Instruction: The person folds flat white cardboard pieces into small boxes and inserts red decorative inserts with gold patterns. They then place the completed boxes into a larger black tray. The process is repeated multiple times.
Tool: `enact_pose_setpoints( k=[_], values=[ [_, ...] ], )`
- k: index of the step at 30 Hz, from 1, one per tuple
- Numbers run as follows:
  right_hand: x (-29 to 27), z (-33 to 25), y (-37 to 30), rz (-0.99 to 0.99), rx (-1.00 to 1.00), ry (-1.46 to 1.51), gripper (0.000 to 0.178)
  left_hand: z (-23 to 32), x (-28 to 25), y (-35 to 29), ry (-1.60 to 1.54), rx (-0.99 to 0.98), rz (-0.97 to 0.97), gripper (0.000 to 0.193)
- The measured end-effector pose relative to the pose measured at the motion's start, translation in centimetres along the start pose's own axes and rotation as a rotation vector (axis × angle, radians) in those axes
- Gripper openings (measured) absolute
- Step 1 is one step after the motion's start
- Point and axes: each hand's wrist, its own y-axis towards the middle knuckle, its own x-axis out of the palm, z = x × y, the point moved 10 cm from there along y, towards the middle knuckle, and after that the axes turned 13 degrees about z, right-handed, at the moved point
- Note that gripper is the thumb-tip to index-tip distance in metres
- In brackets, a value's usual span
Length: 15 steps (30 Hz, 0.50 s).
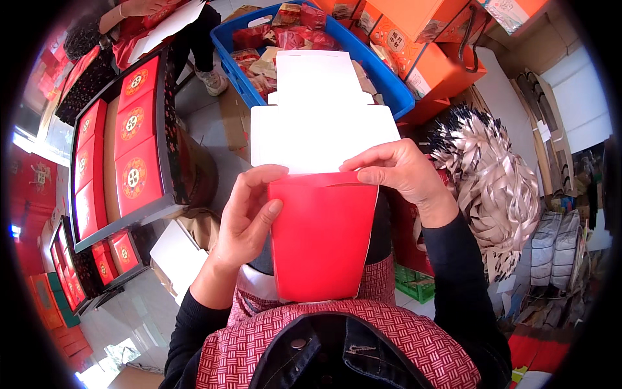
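A cardboard box blank, red on its outer panel [324, 240] and white on its inner side [324, 136], rests on my lap over a red patterned apron [421, 343]. The red part stands toward me, while the white flaps stretch away past the fold. My left hand [249, 217] grips the left end of the fold, fingertips on the top edge and thumb near the red face. At the right end, my right hand [402, 172] pinches the fold between thumb and fingers. A narrow red strip shows along the crease between both hands.
Beyond the blank stands a blue crate [243, 81] of small wrapped packets. Left is a dark-edged tray [123, 227] of red boxes; another person's hand [139, 8] is behind it. Orange boxes [447, 74] stand far right, above a heap of beige ribbons [492, 181]. A green basket [414, 285] sits low right.
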Motion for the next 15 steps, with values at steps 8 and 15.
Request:
enact_pose_setpoints(
  k=[8, 15],
  values=[
    [0.7, -0.9, 0.4, 0.051, -0.167, -0.167, 0.017, -0.3, -0.3, 0.2, -0.040, -0.004, -0.016, 0.032],
    [1.6, -0.7, -0.1, 0.143, -0.197, -0.285, 0.015, -1.2, -0.5, 0.0, 0.011, -0.060, 0.048, 0.029]
  ],
)
